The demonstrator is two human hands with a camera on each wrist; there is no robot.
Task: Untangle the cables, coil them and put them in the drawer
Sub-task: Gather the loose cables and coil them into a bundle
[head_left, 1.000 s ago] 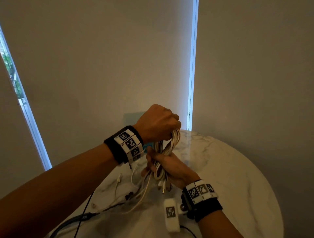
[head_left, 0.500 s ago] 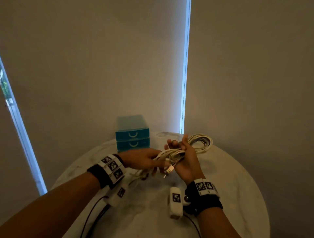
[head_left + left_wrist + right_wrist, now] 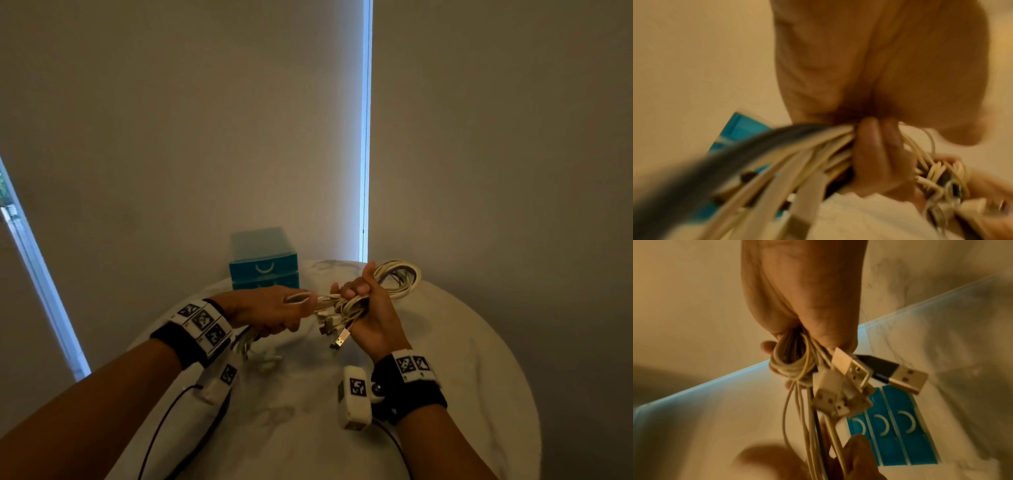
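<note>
So, both hands on the cable bundle

My right hand (image 3: 368,310) grips the coiled cables (image 3: 397,279); left hand (image 3: 263,308) clutches the loose strands above the bench (image 3: 479,377), drawer unit (image 3: 263,269) at its far edge.

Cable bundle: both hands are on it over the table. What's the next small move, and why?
Probably wrap the loose strands the left hand holds once more around the cable bundle gripped by the right hand. The loops are already gathered, but the USB plugs dangle free and strands trail toward the table, so it seems too loose for the blue drawer unit, whose drawers look closed.
</note>
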